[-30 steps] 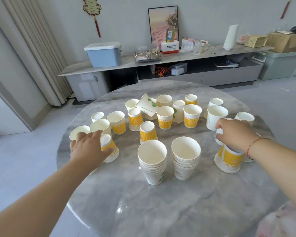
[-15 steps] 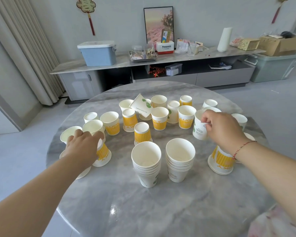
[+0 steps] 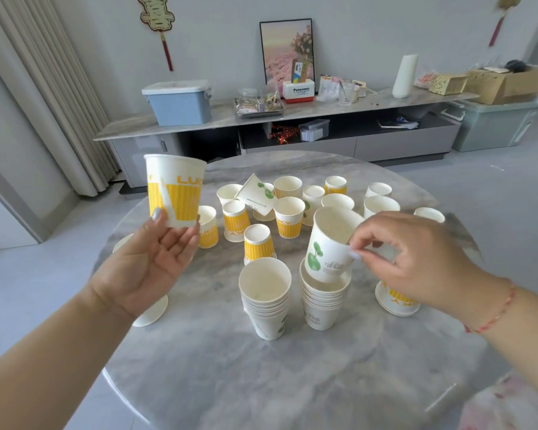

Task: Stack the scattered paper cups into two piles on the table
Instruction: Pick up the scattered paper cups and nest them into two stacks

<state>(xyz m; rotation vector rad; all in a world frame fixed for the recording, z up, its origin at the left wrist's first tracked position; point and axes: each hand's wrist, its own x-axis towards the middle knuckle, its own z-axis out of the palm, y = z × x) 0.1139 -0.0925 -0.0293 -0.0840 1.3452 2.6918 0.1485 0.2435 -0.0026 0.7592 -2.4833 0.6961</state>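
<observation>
Yellow-striped cup [image 3: 175,193] sits upright in our left hand [image 3: 151,262], its grip pinching the base, raised above the bench [image 3: 261,373]. Our right hand [image 3: 416,259] pinches a green-leaf cup [image 3: 331,246], tilted, its base entering the right pile [image 3: 322,301]. The left pile [image 3: 266,301] stands just beside; loose cups [image 3: 288,217] lie behind.

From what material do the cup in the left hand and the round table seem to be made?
The yellow cup held by the left hand looks like thin paper with a matte finish: it has a rolled rim, a visible side seam and printed stripes. The table looks like polished marble or a stone imitation: grey veins and bright window reflections show on its top. Which one, the picture cannot settle.
</observation>
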